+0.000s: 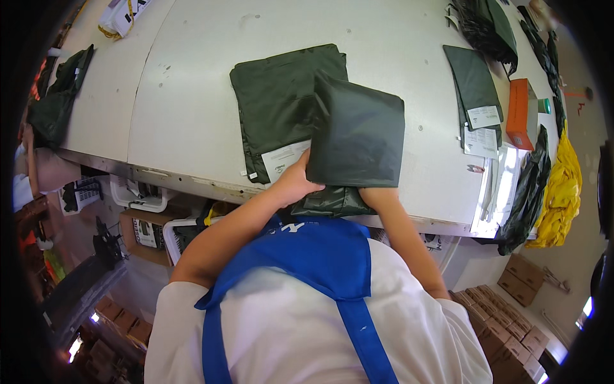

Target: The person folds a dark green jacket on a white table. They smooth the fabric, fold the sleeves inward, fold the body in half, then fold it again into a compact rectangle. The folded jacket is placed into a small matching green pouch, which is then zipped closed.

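A folded piece of smooth dark green waterproof-looking fabric [358, 137] is in front of me, raised over the near right part of a flatter dark green folded piece [275, 89]. My left hand [295, 184] grips its lower left edge, thumb on the near side and fingers partly behind the fabric. My right hand [380, 198] reaches under its lower right edge, so the fingers are hidden. A white printed paper [279, 161] lies on the flatter piece beside my left hand. More shiny dark green fabric [332, 200] bunches between my wrists at the table edge.
The pale worktable [192, 96] has its near edge against my blue apron [300, 246]. At right lie green folded pieces [473, 77] with papers, an orange box [521, 115] and hanging yellow fabric [559, 198]. Baskets [141, 195] stand below; another person's arm [29, 153] shows at left.
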Demonstrator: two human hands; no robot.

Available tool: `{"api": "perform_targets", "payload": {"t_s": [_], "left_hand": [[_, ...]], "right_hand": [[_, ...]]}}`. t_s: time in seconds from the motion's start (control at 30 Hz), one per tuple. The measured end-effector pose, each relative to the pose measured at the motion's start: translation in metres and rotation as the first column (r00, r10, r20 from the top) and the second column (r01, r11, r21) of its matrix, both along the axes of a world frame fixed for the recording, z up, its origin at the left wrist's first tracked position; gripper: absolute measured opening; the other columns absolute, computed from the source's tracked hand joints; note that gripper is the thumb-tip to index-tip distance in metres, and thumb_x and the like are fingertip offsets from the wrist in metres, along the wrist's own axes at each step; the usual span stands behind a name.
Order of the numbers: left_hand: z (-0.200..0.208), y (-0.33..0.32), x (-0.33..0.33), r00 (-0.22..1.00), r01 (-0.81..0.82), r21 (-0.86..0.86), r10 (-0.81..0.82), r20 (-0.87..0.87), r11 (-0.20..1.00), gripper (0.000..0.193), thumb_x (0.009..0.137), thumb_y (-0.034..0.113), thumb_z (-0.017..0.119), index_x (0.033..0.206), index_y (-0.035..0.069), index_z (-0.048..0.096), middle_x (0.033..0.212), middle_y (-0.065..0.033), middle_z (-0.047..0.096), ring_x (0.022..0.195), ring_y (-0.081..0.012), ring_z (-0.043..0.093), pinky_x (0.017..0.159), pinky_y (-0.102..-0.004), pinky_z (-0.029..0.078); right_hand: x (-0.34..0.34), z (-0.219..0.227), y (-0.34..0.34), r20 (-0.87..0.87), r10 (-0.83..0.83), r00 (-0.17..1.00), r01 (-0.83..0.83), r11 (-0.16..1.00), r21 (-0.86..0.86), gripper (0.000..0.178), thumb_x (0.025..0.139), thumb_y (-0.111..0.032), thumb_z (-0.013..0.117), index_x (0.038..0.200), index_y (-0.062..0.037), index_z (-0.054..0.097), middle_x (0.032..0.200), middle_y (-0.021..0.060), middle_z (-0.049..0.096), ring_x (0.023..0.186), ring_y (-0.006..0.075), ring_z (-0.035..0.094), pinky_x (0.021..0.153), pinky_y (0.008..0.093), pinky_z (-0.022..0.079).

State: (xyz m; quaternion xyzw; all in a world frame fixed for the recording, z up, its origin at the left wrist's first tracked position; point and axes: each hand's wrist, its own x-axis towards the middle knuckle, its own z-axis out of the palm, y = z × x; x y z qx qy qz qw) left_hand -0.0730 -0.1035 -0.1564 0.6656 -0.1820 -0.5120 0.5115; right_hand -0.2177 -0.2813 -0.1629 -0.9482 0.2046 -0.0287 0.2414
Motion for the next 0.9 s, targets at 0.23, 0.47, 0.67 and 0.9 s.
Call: {"api": "perform_targets", "payload": {"t_s": [0.23,0.47,0.67,0.9], "left_hand": [[0.007,0.020,-0.004,0.989,0.124,-0.031,-0.126,-0.077,0.992,0.103,0.063,0.003,0.079,0.146,0.002,0.018,0.146,-0.0164,0.031,0.135,-0.0268,0.030,0.110,-0.0331,0.024],[0.013,0.021,0.003,0.976,0.211,0.001,-0.211,-0.060,0.977,0.101,0.062,0.001,0.077,0.146,0.002,0.020,0.145,-0.0159,0.035,0.134,-0.0258,0.032,0.111,-0.0334,0.024],[0.048,-0.007,0.082,0.603,-0.163,-0.332,-0.172,-0.779,0.929,0.088,0.080,0.055,0.065,0.146,0.013,0.024,0.139,-0.0108,0.044,0.126,-0.0266,0.043,0.104,-0.0474,0.034],[-0.001,-0.013,0.058,0.972,-0.006,-0.017,0.002,-0.234,1.000,0.081,0.086,0.028,0.066,0.148,0.008,0.019,0.142,-0.0137,0.039,0.126,-0.0235,0.041,0.104,-0.0352,0.035]], "right_hand": [[-0.056,0.051,-0.005,-0.004,-0.074,0.997,0.061,0.788,0.613,0.040,0.086,-0.015,0.063,0.123,-0.0023,0.054,0.113,0.0139,0.060,0.102,0.0263,0.058,0.091,0.0375,0.044],[-0.063,0.026,-0.015,-0.285,-0.653,0.702,0.577,0.286,0.765,0.042,0.080,-0.021,0.071,0.110,0.0063,0.058,0.096,0.0131,0.064,0.084,0.0175,0.060,0.076,0.0294,0.049],[-0.021,0.069,0.013,-0.001,-0.867,0.498,0.332,0.190,0.924,0.034,0.091,-0.016,0.057,0.119,0.0035,0.051,0.105,0.0101,0.062,0.088,0.0158,0.059,0.081,0.0309,0.048],[-0.028,0.119,0.039,-0.269,-0.128,0.955,0.297,0.460,0.837,0.015,0.092,-0.010,0.055,0.100,0.0015,0.060,0.084,0.0069,0.065,0.072,0.0124,0.062,0.067,0.0263,0.050]]}}
